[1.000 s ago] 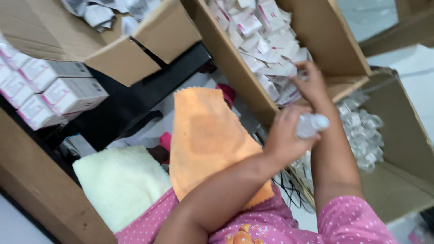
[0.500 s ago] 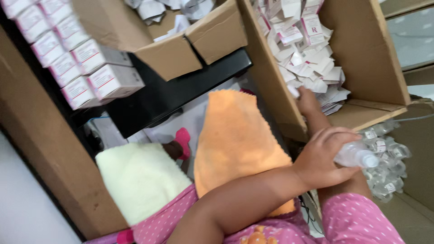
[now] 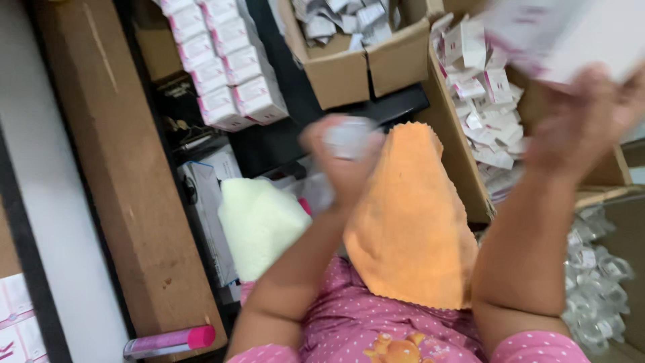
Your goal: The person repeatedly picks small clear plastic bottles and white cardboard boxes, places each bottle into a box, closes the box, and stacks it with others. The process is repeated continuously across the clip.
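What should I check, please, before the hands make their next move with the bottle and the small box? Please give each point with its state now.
1. Left hand grips the clear bottle: ok, fingers wrap it, though blurred.
2. Right hand holds the flat white-and-pink box: ok, raised, blurred.
3. Box flap open for the bottle: cannot tell.
4. Bottle cap on: cannot tell, too blurred.
5. Orange cloth lies flat on the lap: ok.
6. Carton of flat boxes beside the right hand: ok.

Packing room: cardboard cartons (image 3: 349, 74), stacked boxes (image 3: 222, 67).
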